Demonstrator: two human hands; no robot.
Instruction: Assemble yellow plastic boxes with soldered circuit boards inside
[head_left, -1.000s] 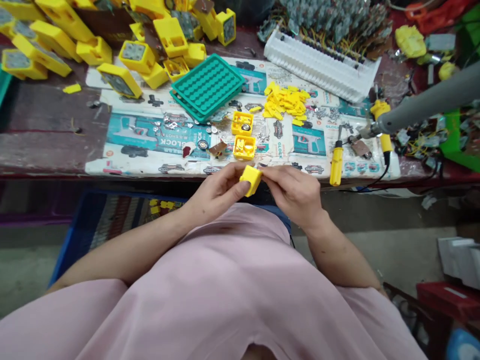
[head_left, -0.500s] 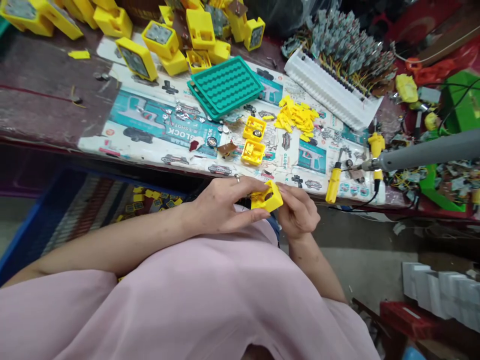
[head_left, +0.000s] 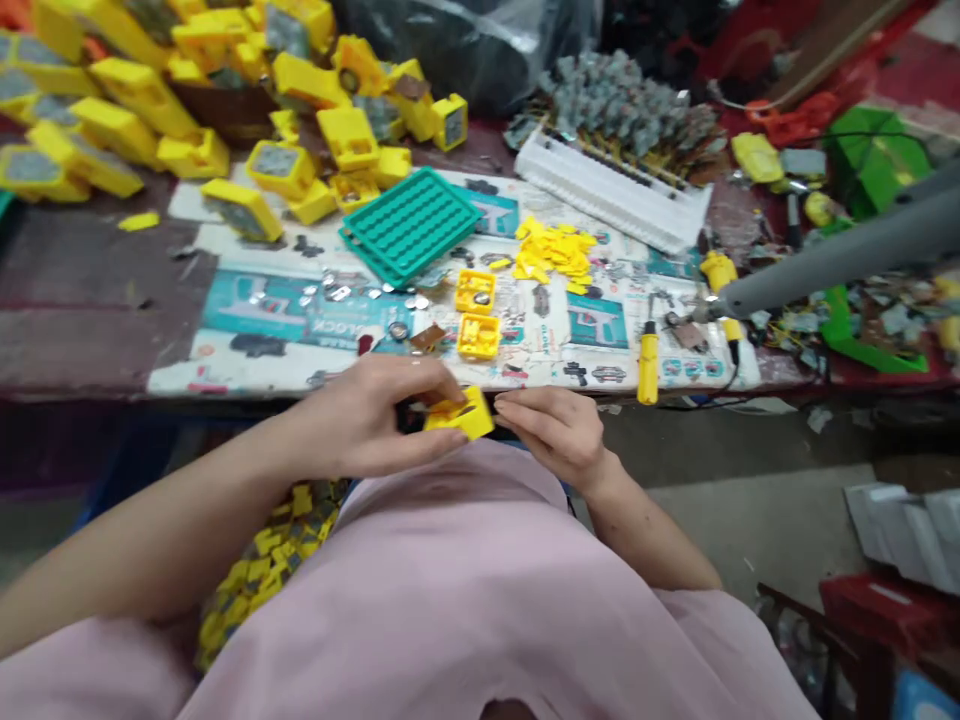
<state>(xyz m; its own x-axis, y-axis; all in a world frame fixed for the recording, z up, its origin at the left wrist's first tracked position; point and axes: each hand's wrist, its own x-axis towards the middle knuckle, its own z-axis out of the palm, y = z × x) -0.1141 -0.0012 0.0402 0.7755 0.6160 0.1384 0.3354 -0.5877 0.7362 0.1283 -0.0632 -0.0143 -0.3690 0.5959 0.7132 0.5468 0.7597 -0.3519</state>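
Observation:
A small yellow plastic housing (head_left: 459,414) sits between both hands, just below the table's front edge and above my pink shirt. My left hand (head_left: 375,418) pinches it from the left, thumb underneath and fingers curled over the top. The fingertips of my right hand (head_left: 556,432) touch its right side, fingers bent and close together. On the table just beyond lie two more open yellow housings (head_left: 477,314).
A teal moulded tray (head_left: 409,226), a heap of small yellow clips (head_left: 551,250), a white rack (head_left: 611,190) with wired boards, a yellow screwdriver (head_left: 646,362) and a soldering iron (head_left: 723,290) lie on the table. Yellow casings (head_left: 187,100) pile at back left. A bin of parts (head_left: 277,545) stands below.
The view has swung left and back. Both hands have turned the yellow housing, and it now lies flatter and lower; my right hand has shifted from gripping it to touching its side.

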